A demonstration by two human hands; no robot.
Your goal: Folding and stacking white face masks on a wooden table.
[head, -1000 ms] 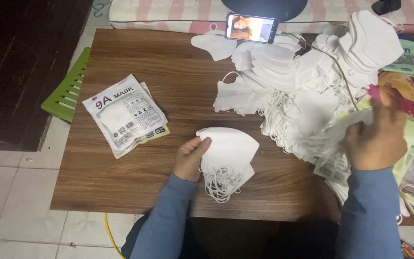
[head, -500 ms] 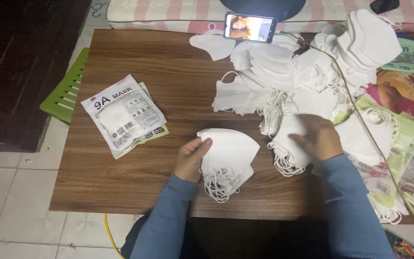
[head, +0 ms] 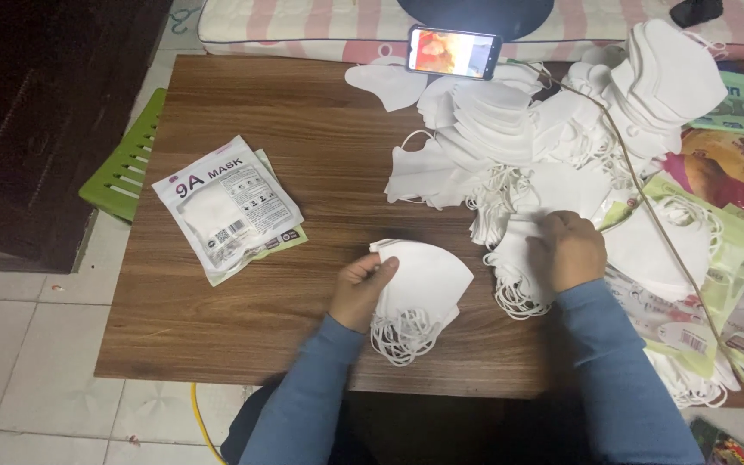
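So the left hand (head: 361,291) pinched the small mask stack (head: 419,288); the right hand (head: 571,250) looked closed on another mask bundle (head: 517,263), I think.

Single head-worn view, looking steeply down, close over wooden table (head: 303,138)

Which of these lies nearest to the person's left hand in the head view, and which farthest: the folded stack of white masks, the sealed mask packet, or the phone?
1. Folded stack of white masks: touching the left hand, on its right.
2. Sealed mask packet: to its left on the table.
3. Phone: at the far table edge.
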